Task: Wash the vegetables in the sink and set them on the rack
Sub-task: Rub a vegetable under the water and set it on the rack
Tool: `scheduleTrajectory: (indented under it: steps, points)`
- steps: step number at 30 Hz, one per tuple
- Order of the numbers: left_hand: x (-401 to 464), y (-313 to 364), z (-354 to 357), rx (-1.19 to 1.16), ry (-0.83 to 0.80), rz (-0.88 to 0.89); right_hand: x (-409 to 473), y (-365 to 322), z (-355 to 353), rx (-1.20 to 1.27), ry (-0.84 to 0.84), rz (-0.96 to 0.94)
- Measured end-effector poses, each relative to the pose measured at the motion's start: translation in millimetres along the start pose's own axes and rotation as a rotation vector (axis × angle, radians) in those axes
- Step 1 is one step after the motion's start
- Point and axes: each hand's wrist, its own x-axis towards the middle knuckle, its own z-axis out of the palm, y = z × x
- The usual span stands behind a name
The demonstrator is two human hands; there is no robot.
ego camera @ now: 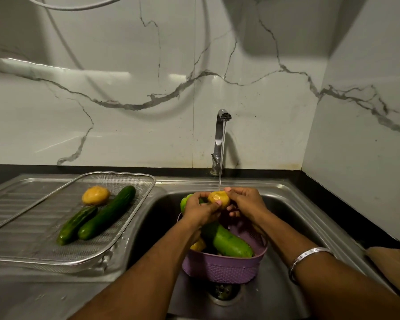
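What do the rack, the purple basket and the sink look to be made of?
Rack: fine metal mesh in a wire frame, likely stainless, shiny rim. Purple basket: probably moulded plastic, matte, with a woven-look perforated wall. Sink: brushed stainless steel by its dull grey sheen and soft reflections.

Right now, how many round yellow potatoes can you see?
3: one round yellow potato on the mesh rack, one held under the tap by both hands, one partly visible in the purple basket. More may be hidden there.
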Motion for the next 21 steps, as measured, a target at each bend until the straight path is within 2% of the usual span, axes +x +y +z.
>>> scheduleTrajectory:
  steps: [4, 8, 14, 21]
  points:
    - [0.2, 2.2, 0.1, -0.063, 0.004, -0.026, -2.2, -2.5, 3.4, -0.033, -0.065, -0.034]
    - [3.2, -1.9, -1.2, -0.035, 0.024, -0.033, -0.4, -1.3, 4.5, 0.024, -0.002, -0.019]
    - [1.2, -0.9, -1.9, -0.056, -0.011, -0.052, -3.9, 0.2, 5.9, -0.05, -0.04, -0.06]
    - [1.2, -2.3, -0.4, -0.032, -0.042, -0.06, -5.9, -4.8, 0.4, 0.011, -0.009, -0.021]
